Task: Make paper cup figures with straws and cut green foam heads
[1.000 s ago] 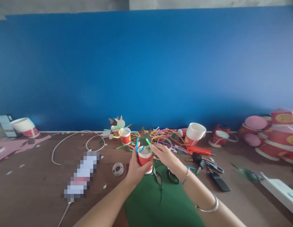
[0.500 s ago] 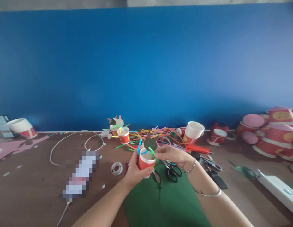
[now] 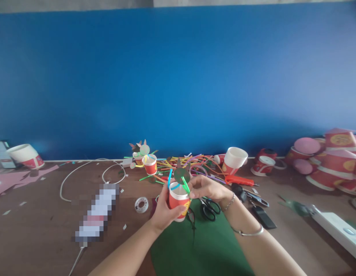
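Observation:
My left hand (image 3: 163, 212) is wrapped round a red and white paper cup (image 3: 178, 199), held upright above the green sheet (image 3: 201, 249). A blue straw (image 3: 169, 178) rises at the cup's left rim, and a dark eared paper cutout (image 3: 182, 176) stands over its mouth. With thumb and fingers, my right hand (image 3: 205, 188) pinches the lower part of a green straw (image 3: 185, 184) at the right rim. Black-handled scissors (image 3: 209, 210) lie on the green sheet, just below my right hand.
Behind the cup lies a pile of coloured straws (image 3: 192, 161). A tape roll (image 3: 141, 205) is to the left, with a blurred-out device (image 3: 97, 214) farther left. An orange-red tool (image 3: 239, 180), keys and red cups are to the right.
The green straw has tilted and sits lower against the outside of the cup's right rim. My right hand has moved slightly down with it, and the cup's yellow print shows more.

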Motion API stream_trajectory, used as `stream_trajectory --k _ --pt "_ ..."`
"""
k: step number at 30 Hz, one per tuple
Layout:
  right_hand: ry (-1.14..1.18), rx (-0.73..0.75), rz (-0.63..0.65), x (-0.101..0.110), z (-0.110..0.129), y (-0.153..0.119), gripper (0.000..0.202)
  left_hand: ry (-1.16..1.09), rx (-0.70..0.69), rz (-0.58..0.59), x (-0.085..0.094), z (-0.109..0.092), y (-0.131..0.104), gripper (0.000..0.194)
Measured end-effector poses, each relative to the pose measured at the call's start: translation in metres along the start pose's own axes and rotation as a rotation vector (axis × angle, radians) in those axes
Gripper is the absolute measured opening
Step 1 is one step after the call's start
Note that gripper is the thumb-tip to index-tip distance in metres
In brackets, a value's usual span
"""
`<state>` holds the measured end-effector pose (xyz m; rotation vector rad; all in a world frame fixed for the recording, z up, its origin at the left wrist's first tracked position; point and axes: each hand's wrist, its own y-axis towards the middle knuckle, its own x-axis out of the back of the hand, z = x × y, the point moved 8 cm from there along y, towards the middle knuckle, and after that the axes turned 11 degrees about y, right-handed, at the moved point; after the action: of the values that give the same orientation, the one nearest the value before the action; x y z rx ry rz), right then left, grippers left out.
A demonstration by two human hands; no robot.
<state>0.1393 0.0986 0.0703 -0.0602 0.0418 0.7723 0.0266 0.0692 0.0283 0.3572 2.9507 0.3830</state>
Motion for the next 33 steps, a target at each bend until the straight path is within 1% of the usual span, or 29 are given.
stream_trajectory --k 5,9,11,14,18,20,24,27,30,33 --pt "-0.057 0.192 -0.028 -0.006 0.015 0.004 0.029 0.015 -0.044 -0.031 0.0 -0.002 0.0 0.088" --pt "-0.049 0.247 -0.069 -0.005 0.015 0.008 0.033 0.044 -0.046 -0.092 0.004 0.002 0.0 0.091" --pt "-0.055 0.238 -0.071 -0.003 0.014 0.008 0.032 0.065 -0.045 -0.111 0.007 0.003 0.0 0.089" --pt "-0.139 0.176 -0.024 -0.002 0.015 0.004 0.033 0.088 -0.055 -0.118 0.009 0.0 0.0 0.085" --pt "-0.255 0.105 0.042 -0.002 0.02 -0.003 0.036 0.038 -0.06 -0.045 0.002 -0.003 0.0 0.085" --pt "-0.266 0.107 0.063 -0.003 0.021 -0.004 0.037 0.014 -0.045 -0.017 -0.001 -0.001 -0.001 0.085" --pt "-0.228 0.122 0.051 -0.007 0.019 -0.001 0.038 0.029 -0.038 -0.027 0.0 0.004 -0.003 0.087" --pt "-0.198 0.172 0.052 -0.01 0.02 0.001 0.035 0.059 -0.046 -0.027 0.001 0.005 -0.002 0.086" --pt "-0.162 0.225 0.052 -0.01 0.023 0.001 0.029 0.108 -0.058 -0.069 0.004 0.004 -0.001 0.084" --pt "-0.118 0.159 0.013 -0.005 0.015 0.004 0.029 0.171 -0.056 -0.149 0.01 0.004 0.001 0.084"
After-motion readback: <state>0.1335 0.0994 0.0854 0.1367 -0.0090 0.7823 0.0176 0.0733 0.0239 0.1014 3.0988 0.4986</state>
